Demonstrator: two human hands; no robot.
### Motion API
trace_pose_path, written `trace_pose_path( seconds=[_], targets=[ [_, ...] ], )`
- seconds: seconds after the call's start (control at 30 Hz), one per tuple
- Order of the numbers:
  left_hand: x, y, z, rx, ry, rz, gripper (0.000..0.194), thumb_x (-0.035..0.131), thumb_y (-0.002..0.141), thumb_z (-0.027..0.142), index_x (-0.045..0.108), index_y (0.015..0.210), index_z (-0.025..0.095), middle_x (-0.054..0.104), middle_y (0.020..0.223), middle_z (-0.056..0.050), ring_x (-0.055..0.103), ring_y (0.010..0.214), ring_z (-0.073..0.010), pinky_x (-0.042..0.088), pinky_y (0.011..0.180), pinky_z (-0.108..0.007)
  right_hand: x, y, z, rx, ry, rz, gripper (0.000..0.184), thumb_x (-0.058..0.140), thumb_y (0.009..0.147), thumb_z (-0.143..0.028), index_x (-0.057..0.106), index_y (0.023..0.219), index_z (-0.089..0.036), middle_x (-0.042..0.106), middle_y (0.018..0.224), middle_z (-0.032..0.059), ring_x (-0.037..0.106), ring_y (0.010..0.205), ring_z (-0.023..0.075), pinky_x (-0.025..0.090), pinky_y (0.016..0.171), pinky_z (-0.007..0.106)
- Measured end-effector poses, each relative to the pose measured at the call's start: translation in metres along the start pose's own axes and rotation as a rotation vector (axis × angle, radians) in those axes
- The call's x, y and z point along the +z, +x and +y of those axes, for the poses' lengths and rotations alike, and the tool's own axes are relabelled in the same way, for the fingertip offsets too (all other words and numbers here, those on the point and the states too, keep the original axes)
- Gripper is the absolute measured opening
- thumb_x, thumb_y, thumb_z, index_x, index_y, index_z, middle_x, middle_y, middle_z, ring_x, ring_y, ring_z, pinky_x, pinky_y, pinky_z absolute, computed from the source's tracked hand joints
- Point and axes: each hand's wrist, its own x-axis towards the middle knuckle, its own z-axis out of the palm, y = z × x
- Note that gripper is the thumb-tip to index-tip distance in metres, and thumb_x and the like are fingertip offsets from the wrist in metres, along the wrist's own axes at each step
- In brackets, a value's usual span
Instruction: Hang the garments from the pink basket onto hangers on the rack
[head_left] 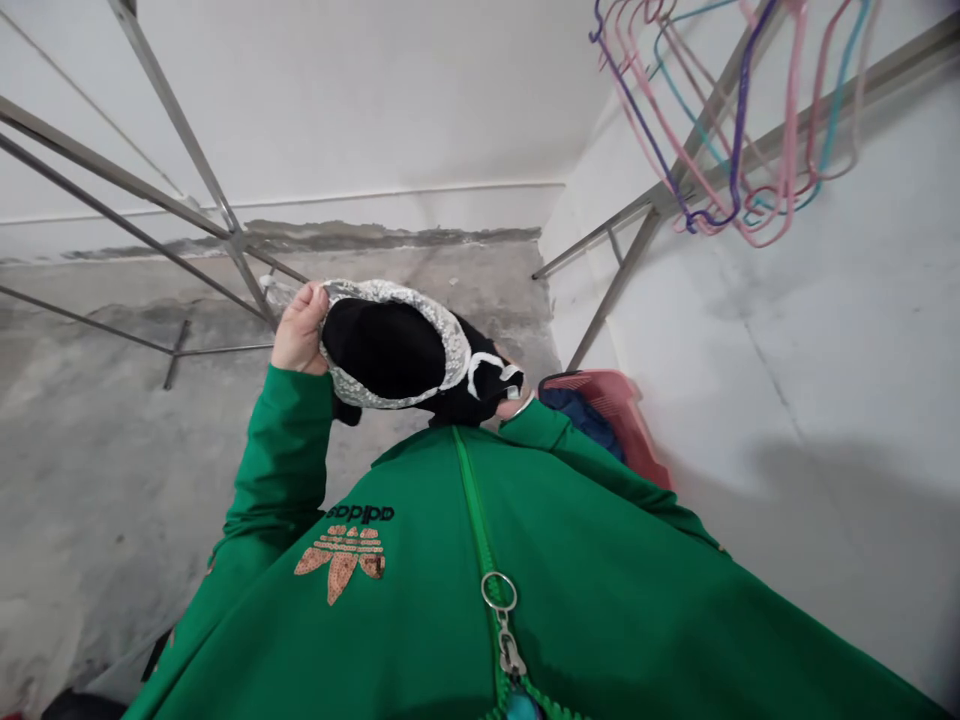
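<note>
"What do the hands have?"

"A black garment (382, 345) with a lace edge, held up in front of a green jacket (480, 560). The left hand (300, 330) is closed on the lace at one end. The right hand (514, 400) is well apart, at the other end, mostly hidden, so I can't tell its grip."

"And around them?"

"A metal drying rack (660, 200) with colored plastic hangers (720, 120) on it, a pink basket (607, 410) holding blue cloth (577, 415) near the right hand, and a concrete floor (112, 480) below."
</note>
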Motion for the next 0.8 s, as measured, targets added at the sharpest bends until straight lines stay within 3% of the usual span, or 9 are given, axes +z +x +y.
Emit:
trace_pose_path(
  seconds=[0.07,0.17,0.27,0.4,0.53,0.63,0.8],
  targets=[
    [0.015,0.000,0.014,0.018,0.036,-0.055,0.027,0.074,0.077,0.031,0.053,0.068,0.017,0.052,0.057,0.006,0.049,0.049,-0.0055,0.041,0.054,-0.018,-0.003,0.011,0.006,0.061,0.122,-0.091,0.049,0.020,0.098,-0.040,0.063,0.100,-0.016,0.071,0.101,0.0115,0.068,0.090,0.0213,0.055,0.087,0.039],
    [0.037,-0.002,0.026,0.024,0.074,-0.142,0.025,0.077,0.072,0.030,0.056,0.069,0.016,0.053,0.059,0.004,0.047,0.048,-0.0052,0.036,0.050,-0.017,-0.014,0.029,0.011,0.131,0.296,-0.009,0.039,0.038,0.092,-0.049,0.059,0.094,-0.017,0.071,0.097,0.0111,0.067,0.085,0.0194,0.055,0.081,0.037],
    [0.055,-0.004,0.028,0.006,0.109,-0.236,0.026,0.078,0.071,0.031,0.058,0.068,0.015,0.054,0.058,0.003,0.046,0.048,-0.0061,0.032,0.048,-0.018,-0.021,0.038,-0.001,-0.096,0.359,0.108,0.038,0.055,0.082,-0.054,0.055,0.099,-0.020,0.068,0.100,0.0082,0.064,0.091,0.0174,0.052,0.085,0.034],
    [0.073,-0.008,0.028,-0.028,0.153,-0.347,0.024,0.075,0.075,0.032,0.060,0.069,0.014,0.053,0.057,0.002,0.045,0.046,-0.0064,0.031,0.046,-0.020,-0.012,0.046,-0.031,-0.606,0.103,0.012,0.050,0.057,0.084,-0.050,0.049,0.119,-0.016,0.063,0.113,0.0135,0.061,0.102,0.0212,0.048,0.093,0.039],
    [0.088,-0.015,0.034,-0.061,0.215,-0.444,0.028,0.079,0.071,0.036,0.062,0.070,0.013,0.055,0.058,0.001,0.048,0.049,-0.0084,0.034,0.048,-0.021,-0.004,0.072,-0.045,-0.897,-0.235,-0.104,0.071,0.060,0.080,-0.039,0.034,0.141,-0.014,0.049,0.138,0.0178,0.046,0.126,0.0296,0.037,0.107,0.049],
    [0.092,-0.020,0.038,-0.054,0.312,-0.482,0.032,0.080,0.069,0.040,0.064,0.069,0.012,0.055,0.057,0.000,0.047,0.049,-0.0084,0.032,0.047,-0.021,-0.008,0.090,-0.044,-0.955,-0.358,-0.134,0.072,0.054,0.082,-0.030,0.028,0.147,-0.014,0.043,0.145,0.0155,0.038,0.134,0.0286,0.034,0.110,0.048],
    [0.071,-0.018,0.041,-0.017,0.558,-0.438,0.034,0.073,0.075,0.046,0.063,0.072,0.014,0.052,0.058,0.001,0.046,0.051,-0.0097,0.034,0.049,-0.023,-0.023,0.096,-0.046,-0.860,-0.481,-0.155,0.055,0.040,0.085,-0.016,0.042,0.140,-0.014,0.059,0.131,0.0111,0.057,0.116,0.0226,0.047,0.098,0.040]
  ],
)
